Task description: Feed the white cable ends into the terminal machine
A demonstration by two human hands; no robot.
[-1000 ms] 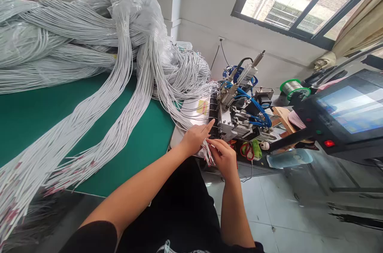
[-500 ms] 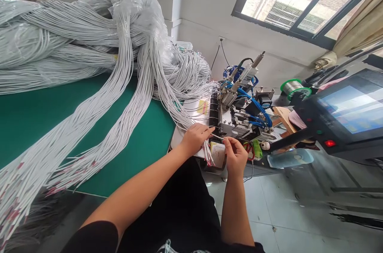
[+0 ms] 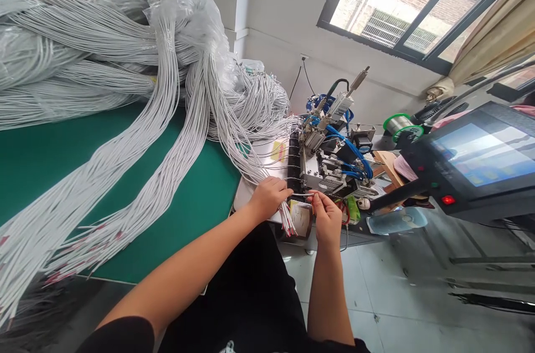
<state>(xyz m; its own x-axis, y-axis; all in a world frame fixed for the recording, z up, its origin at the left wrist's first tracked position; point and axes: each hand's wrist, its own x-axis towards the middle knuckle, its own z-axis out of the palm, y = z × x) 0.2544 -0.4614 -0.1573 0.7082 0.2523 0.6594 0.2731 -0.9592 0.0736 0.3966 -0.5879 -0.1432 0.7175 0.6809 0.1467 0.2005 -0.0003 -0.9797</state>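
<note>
My left hand [image 3: 270,197] is closed round a bunch of white cables [image 3: 287,224], whose red-tipped ends hang below the palm. One single cable [image 3: 301,195] runs out level from its thumb side to my right hand [image 3: 326,214]. There my right thumb and fingers pinch the cable's end. The tip itself is hidden by the fingers. Just beyond both hands stands a metal machine [image 3: 320,158] with blue air tubes and a black slotted edge, where several thin cables lie side by side.
Bundles of white cable [image 3: 137,136], partly in plastic bags, cover much of the green table [image 3: 204,197]. To the right are a solder wire spool [image 3: 403,128], a screen [image 3: 485,147] with a red light, and a blue plastic container [image 3: 397,221]. A small box [image 3: 300,214] sits below the hands.
The view has shifted slightly to the right. The single cable between my hands has gone from slanting to nearly level. Both hands keep their grip.
</note>
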